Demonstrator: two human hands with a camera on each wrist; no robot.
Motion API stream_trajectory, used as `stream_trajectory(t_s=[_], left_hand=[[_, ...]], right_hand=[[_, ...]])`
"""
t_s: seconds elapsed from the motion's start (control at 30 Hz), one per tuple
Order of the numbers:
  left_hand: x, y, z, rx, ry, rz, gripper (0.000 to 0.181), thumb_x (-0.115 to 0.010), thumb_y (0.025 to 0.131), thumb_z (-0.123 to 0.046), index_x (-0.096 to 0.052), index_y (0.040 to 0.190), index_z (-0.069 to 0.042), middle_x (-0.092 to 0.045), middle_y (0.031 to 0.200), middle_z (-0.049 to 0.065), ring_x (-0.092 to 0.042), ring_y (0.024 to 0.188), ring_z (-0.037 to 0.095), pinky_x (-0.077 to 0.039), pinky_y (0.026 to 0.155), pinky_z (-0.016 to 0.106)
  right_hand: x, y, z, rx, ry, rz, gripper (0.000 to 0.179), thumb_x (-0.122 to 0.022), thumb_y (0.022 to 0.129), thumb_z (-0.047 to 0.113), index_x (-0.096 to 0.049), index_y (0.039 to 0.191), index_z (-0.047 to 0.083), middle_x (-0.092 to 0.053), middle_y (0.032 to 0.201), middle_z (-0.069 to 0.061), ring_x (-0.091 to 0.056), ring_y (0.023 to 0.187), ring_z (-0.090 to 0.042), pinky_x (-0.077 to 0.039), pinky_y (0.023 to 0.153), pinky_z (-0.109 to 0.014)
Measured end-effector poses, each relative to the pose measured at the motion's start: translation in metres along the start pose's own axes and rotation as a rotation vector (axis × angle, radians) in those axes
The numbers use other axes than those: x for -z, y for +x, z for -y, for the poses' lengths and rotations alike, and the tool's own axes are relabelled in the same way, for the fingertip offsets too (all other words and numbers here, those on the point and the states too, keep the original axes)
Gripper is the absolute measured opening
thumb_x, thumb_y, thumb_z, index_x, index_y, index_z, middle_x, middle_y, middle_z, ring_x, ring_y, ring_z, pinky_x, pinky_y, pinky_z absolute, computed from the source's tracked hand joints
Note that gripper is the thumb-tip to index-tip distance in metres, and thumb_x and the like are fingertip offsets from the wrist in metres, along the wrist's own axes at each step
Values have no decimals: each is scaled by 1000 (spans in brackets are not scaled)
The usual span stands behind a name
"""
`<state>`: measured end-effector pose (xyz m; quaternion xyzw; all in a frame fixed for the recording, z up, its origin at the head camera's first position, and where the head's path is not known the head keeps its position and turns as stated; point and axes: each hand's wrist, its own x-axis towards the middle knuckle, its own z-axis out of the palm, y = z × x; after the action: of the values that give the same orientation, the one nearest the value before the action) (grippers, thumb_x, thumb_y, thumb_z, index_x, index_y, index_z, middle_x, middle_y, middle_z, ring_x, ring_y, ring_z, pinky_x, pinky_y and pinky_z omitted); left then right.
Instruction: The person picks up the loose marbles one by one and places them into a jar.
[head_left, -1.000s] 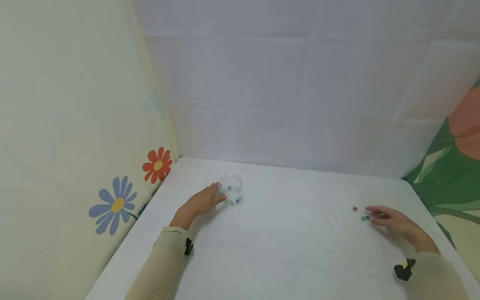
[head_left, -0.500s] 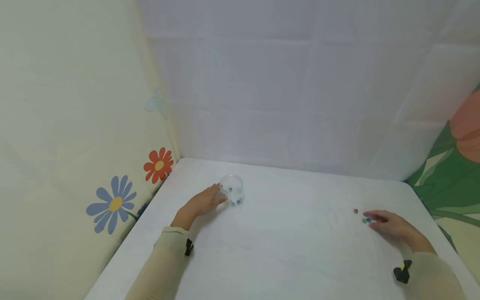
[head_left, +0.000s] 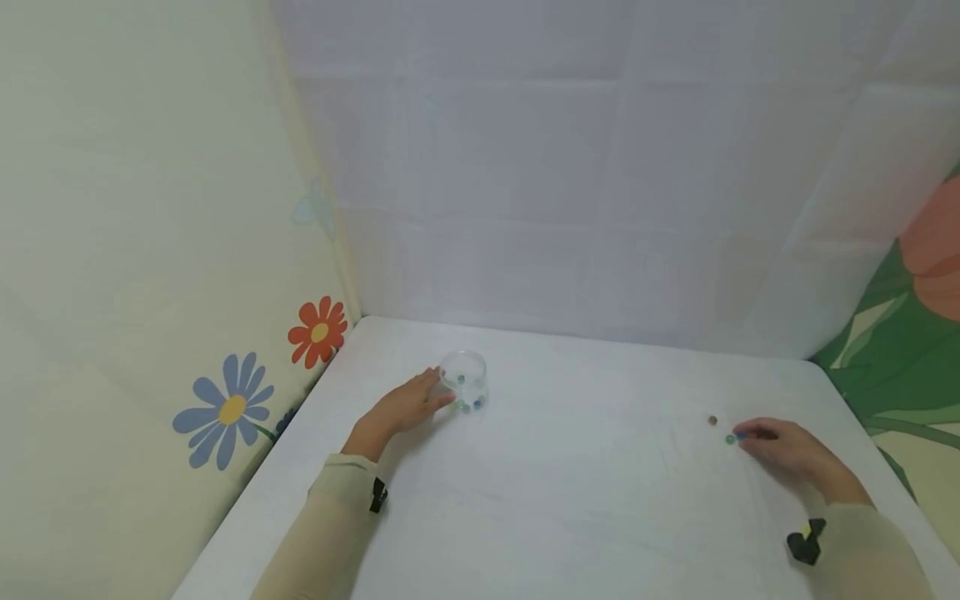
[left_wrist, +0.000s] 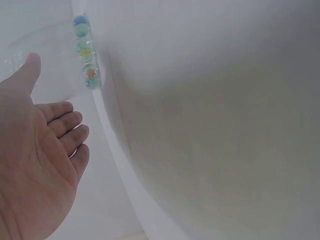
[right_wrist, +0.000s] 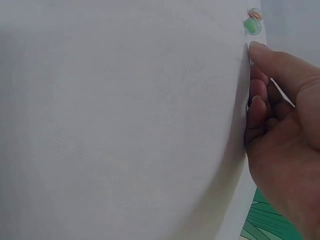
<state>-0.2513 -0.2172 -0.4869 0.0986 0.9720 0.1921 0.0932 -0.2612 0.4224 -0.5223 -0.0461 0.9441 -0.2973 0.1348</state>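
A clear, round open-topped jar (head_left: 472, 385) stands upright towards the back left of the table, with several glass marbles (left_wrist: 85, 51) along its bottom. My left hand (head_left: 407, 403) rests against the jar's left side, thumb in front and loosely extended fingers behind; they do not wrap round it. Over at the right, my right hand (head_left: 786, 445) pinches a blue marble (head_left: 741, 435) between thumb and forefinger, low at the tabletop. The right wrist view hides this marble behind the fingers. Just left of the fingertips lies a green marble (head_left: 730, 439), with a brown-orange marble (head_left: 712, 420) beyond it.
A white cloth covers the table (head_left: 570, 467). Behind it hangs a creased white sheet (head_left: 555, 192). A cream curtain printed with flowers (head_left: 232, 408) borders the left side, and green leaf-print fabric (head_left: 900, 358) borders the right.
My right thumb and forefinger have come together on the blue marble, which has shifted slightly away from the green one. My left hand stays beside the jar.
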Motion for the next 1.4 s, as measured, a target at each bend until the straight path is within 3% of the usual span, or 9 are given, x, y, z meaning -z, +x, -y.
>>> stream_trajectory(t_s=[0.2,0.43,0.63,0.77,0.83,0.9,1.07,1.27,1.4], left_hand=[[-2,2,3,-6,-3,-4,83,-40,103,-61,-25,160,-3,-21,167,18,-17,155,34,-18,125,52],[-2,1,2,-1,1,3,84,-39,103,-63,-25,160,-3,-20,167,17,-16,155,34,-18,125,52],[-2,1,2,5,1,4,83,-40,103,-62,-24,160,-4,-19,167,17,-16,155,33,-18,125,51],[-1,1,2,8,1,5,82,-40,104,-61,-24,160,-4,-19,167,16,-15,155,34,-18,125,52],[-1,1,2,8,-2,7,82,-41,104,-60,-24,160,-4,-19,167,17,-15,155,34,-18,125,52],[0,0,0,7,-7,8,81,-42,104,-59,-24,160,-3,-19,167,17,-16,155,34,-18,125,52],[2,-1,-2,6,-13,8,81,-42,104,-59,-25,160,-3,-20,167,17,-16,155,34,-18,125,52],[1,-2,-2,9,-15,6,81,-42,104,-59,-24,160,-3,-20,167,17,-16,155,34,-18,125,52],[2,-2,-3,6,-18,5,82,-42,104,-60,-24,160,-3,-20,167,17,-16,155,33,-18,125,52]], right_hand=[[1,-3,0,5,40,-26,46,-61,101,24,-57,132,-10,-50,136,-39,-45,125,-57,-43,99,-66],[1,-6,1,-20,78,-69,46,-62,100,21,-56,132,-11,-53,132,-38,-57,113,-47,-56,85,-48],[4,-13,8,-10,120,-72,50,-60,102,27,-54,136,-9,-51,137,-36,-52,121,-50,-52,92,-57],[5,-19,13,44,162,-75,54,-57,105,34,-53,139,-8,-55,137,-32,-62,110,-23,-53,90,-47],[3,-21,18,48,189,-84,56,-56,105,38,-53,140,-6,-55,139,-30,-58,102,-2,-52,90,-42],[0,-22,24,44,229,-87,58,-56,104,40,-52,142,-5,-53,142,-30,-52,99,5,-51,93,-44],[-9,-23,43,32,291,-108,63,-55,104,45,-51,145,-3,-50,146,-29,-57,108,-10,-48,99,-56],[-17,-22,64,51,368,-99,65,-56,103,48,-49,147,1,-50,148,-25,-55,106,1,-43,105,-58],[-22,-21,77,61,419,-95,68,-55,103,49,-46,150,2,-45,153,-24,-56,118,-12,-41,109,-59]])
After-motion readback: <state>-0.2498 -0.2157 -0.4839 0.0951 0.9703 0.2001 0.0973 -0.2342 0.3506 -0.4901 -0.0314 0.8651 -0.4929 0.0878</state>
